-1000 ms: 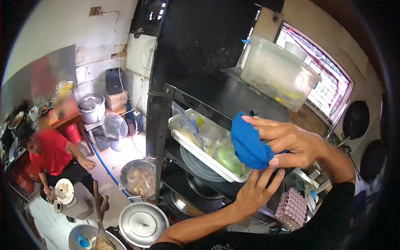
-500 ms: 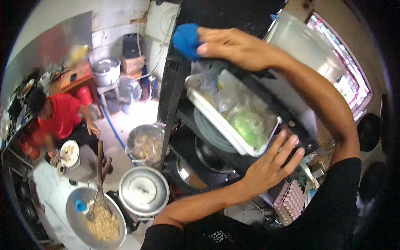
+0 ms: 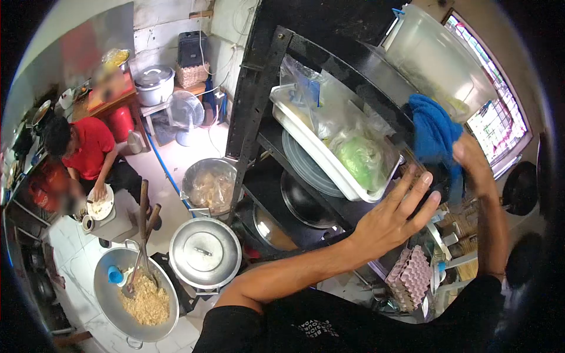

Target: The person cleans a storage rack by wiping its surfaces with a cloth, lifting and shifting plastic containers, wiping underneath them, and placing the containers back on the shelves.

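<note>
One blue cloth (image 3: 432, 125), and it's gripped in the right hand (image 3: 468, 157). Meanwhile the left hand (image 3: 393, 220) is fanned out just beside one white tray (image 3: 312, 146), with one egg-carton stack (image 3: 409, 276) below. One clear bin (image 3: 441, 56) beyond the right.

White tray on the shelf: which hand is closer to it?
Left: the left hand is beside one end of the white tray; the right hand is farther off, holding the blue cloth.

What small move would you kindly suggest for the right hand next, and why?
Perhaps slide the blue cloth along the black rail: the right hand grips it near the rail's right end, while the left hand is by the white tray.
</note>
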`<action>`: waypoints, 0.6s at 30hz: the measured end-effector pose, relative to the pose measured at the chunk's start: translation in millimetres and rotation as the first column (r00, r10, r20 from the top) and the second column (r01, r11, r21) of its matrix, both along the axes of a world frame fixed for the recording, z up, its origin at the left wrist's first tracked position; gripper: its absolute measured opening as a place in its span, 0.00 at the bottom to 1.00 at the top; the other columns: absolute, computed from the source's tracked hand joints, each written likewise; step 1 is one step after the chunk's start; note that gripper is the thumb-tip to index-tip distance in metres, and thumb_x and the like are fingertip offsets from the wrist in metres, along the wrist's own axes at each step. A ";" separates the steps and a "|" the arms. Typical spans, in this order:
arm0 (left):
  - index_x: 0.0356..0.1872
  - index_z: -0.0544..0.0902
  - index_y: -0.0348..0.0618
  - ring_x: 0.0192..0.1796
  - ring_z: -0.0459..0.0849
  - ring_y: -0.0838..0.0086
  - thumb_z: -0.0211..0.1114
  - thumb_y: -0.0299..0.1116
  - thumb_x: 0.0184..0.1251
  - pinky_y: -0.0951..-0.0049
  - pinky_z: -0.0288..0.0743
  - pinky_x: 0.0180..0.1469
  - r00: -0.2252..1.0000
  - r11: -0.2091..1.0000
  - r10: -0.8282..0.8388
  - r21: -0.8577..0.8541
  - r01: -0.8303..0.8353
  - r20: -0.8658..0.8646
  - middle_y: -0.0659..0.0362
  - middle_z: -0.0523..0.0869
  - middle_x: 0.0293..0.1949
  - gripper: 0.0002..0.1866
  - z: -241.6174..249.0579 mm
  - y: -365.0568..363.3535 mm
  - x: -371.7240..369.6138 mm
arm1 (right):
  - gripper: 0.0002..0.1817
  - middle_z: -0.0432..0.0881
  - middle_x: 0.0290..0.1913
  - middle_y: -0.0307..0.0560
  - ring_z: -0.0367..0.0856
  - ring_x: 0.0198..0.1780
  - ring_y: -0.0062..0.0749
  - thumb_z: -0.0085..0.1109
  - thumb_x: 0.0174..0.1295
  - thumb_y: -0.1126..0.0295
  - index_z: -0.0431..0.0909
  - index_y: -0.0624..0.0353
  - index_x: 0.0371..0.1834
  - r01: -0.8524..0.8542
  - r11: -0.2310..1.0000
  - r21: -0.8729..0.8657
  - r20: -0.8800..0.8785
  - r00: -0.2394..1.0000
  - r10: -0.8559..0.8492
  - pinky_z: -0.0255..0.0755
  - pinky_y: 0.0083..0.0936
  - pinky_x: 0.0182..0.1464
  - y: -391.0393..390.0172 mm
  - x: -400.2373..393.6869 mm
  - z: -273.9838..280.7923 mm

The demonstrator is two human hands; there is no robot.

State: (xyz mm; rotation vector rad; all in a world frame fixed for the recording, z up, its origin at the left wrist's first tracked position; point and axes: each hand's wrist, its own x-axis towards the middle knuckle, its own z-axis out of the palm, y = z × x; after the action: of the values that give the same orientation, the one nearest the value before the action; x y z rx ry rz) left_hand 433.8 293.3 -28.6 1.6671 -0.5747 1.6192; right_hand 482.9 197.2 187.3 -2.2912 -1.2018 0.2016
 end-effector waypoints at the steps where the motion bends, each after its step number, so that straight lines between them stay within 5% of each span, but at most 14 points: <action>1: 0.71 0.67 0.43 0.72 0.67 0.35 0.63 0.20 0.56 0.52 0.76 0.67 1.000 1.000 0.002 0.004 -0.002 0.005 0.39 0.60 0.74 0.37 0.8 1.0 -0.9 | 0.35 0.74 0.70 0.57 0.70 0.71 0.40 0.50 0.73 0.46 0.74 0.71 0.66 0.164 0.987 -0.004 0.028 0.986 -0.163 0.55 0.32 0.74 -18.9 23.4 -1.1; 5: 0.71 0.67 0.43 0.72 0.67 0.35 0.63 0.20 0.57 0.53 0.76 0.68 1.000 1.000 0.025 0.017 -0.025 0.002 0.39 0.60 0.74 0.36 0.3 5.2 -3.5 | 0.35 0.74 0.70 0.53 0.70 0.70 0.36 0.53 0.72 0.45 0.75 0.68 0.66 0.332 0.938 0.098 0.163 0.925 -0.344 0.54 0.30 0.75 -22.3 100.0 -7.2; 8: 0.70 0.68 0.42 0.72 0.67 0.35 0.62 0.20 0.57 0.53 0.76 0.68 0.999 0.999 0.038 0.018 -0.038 0.017 0.38 0.60 0.74 0.35 1.9 4.3 -1.2 | 0.34 0.75 0.69 0.52 0.70 0.69 0.32 0.54 0.72 0.45 0.76 0.66 0.67 0.415 0.908 0.052 0.043 0.908 -0.417 0.55 0.30 0.74 8.0 55.6 -5.0; 9: 0.70 0.68 0.42 0.72 0.67 0.35 0.62 0.20 0.57 0.53 0.76 0.68 1.000 1.000 0.022 0.018 -0.022 0.016 0.38 0.60 0.74 0.35 1.8 4.0 -1.9 | 0.33 0.79 0.64 0.50 0.74 0.63 0.32 0.51 0.73 0.46 0.77 0.66 0.65 0.467 0.878 0.100 0.129 0.869 -0.477 0.60 0.31 0.70 0.9 42.9 -10.2; 11: 0.66 0.71 0.41 0.70 0.70 0.35 0.62 0.24 0.57 0.54 0.78 0.65 0.998 0.997 0.060 0.055 -0.060 -0.002 0.38 0.61 0.73 0.31 1.4 6.1 -1.9 | 0.36 0.82 0.60 0.53 0.77 0.60 0.35 0.54 0.68 0.45 0.77 0.70 0.63 0.225 0.974 0.013 0.015 0.974 -0.225 0.64 0.30 0.66 9.6 4.3 -0.5; 13: 0.61 0.72 0.42 0.68 0.72 0.37 0.62 0.27 0.57 0.55 0.80 0.62 0.999 0.999 0.015 0.047 -0.014 -0.028 0.39 0.63 0.71 0.27 -6.1 -4.7 -3.1 | 0.37 0.82 0.59 0.54 0.78 0.58 0.36 0.56 0.64 0.44 0.78 0.71 0.61 0.162 0.986 0.043 0.064 0.984 -0.165 0.67 0.30 0.64 2.1 -23.4 -8.3; 15: 0.54 0.73 0.43 0.64 0.74 0.41 0.63 0.34 0.56 0.59 0.82 0.59 0.999 0.998 0.036 0.046 -0.034 -0.039 0.43 0.69 0.65 0.23 -7.7 -2.1 -3.4 | 0.38 0.82 0.59 0.54 0.79 0.57 0.36 0.57 0.62 0.45 0.78 0.71 0.61 0.142 0.982 0.124 0.196 0.967 -0.164 0.68 0.30 0.64 -10.8 -20.9 -18.1; 18: 0.56 0.73 0.44 0.65 0.74 0.42 0.63 0.35 0.56 0.61 0.82 0.59 0.997 0.997 0.071 0.023 -0.070 -0.038 0.45 0.70 0.64 0.25 -4.6 -4.0 -5.4 | 0.37 0.82 0.60 0.54 0.78 0.58 0.36 0.57 0.64 0.45 0.78 0.70 0.61 0.260 0.930 0.261 0.228 0.919 -0.321 0.67 0.31 0.64 -36.2 4.6 -40.9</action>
State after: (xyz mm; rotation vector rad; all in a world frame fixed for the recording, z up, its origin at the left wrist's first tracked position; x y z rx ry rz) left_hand 428.3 289.3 -33.2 1.7486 -0.5210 1.6325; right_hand 487.4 161.0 146.3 -2.3060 -0.9292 -0.3503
